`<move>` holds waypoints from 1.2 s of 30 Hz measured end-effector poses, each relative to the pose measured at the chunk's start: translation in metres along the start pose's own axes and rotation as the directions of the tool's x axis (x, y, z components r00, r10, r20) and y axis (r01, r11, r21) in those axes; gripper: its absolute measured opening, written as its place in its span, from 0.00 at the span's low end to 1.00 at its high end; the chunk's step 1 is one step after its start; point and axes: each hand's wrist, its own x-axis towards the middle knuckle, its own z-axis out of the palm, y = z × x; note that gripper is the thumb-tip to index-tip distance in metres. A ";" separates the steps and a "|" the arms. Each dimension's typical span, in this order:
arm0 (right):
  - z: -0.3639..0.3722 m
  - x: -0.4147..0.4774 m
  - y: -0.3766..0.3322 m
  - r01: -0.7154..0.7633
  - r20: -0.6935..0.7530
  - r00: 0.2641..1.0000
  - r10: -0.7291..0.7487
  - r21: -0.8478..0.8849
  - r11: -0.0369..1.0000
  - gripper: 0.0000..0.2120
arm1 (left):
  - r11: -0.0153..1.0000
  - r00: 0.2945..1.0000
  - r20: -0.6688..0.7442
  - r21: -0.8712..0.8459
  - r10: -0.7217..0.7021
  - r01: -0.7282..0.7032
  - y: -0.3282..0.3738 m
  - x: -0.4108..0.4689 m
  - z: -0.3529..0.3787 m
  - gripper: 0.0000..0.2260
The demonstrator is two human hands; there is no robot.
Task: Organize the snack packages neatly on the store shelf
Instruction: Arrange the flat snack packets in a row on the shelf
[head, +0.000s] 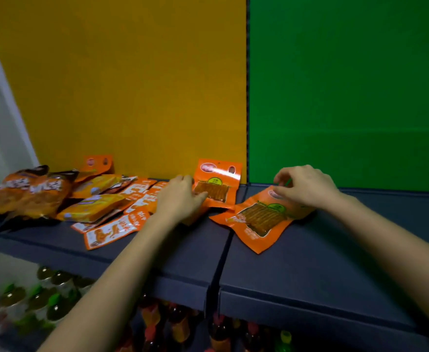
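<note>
An orange snack packet (pixel 218 182) with a clear window stands upright against the yellow back panel, and my left hand (pixel 180 196) holds its lower left side. A second orange packet (pixel 259 219) lies flat and tilted on the dark shelf (pixel 297 262). My right hand (pixel 307 186) rests on its top edge with fingers curled, pinching it. To the left lies a loose heap of orange and yellow snack packets (pixel 94 201), some overlapping, with two bulky orange bags (pixel 28 193) at the far left.
A yellow back panel (pixel 132 85) and a green back panel (pixel 348 85) meet at a vertical seam. The shelf has a join down its middle. Below the shelf edge stand several bottles (pixel 43 295) with green and red caps.
</note>
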 end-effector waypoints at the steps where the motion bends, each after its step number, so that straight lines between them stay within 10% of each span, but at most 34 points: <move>1: 0.000 -0.003 0.003 -0.042 0.005 0.999 0.042 -0.002 0.999 0.15 | 1.000 1.000 0.022 -0.004 0.005 -0.005 -0.002 0.008 0.003 0.23; 14: 0.026 -0.044 -0.005 -0.583 0.154 0.797 0.584 -0.051 0.811 0.29 | 0.964 0.938 0.342 -0.225 -0.057 0.141 -0.022 0.074 0.022 0.44; 20: 0.043 -0.041 -0.040 -0.639 0.140 0.763 0.631 0.018 0.769 0.53 | 0.963 0.933 0.353 -0.223 -0.062 0.149 -0.023 0.081 0.028 0.45; 36: 0.056 -0.027 -0.061 -0.673 0.056 0.686 0.726 0.428 0.603 0.35 | 0.615 0.851 0.521 -0.695 0.072 0.374 -0.024 0.081 0.020 0.30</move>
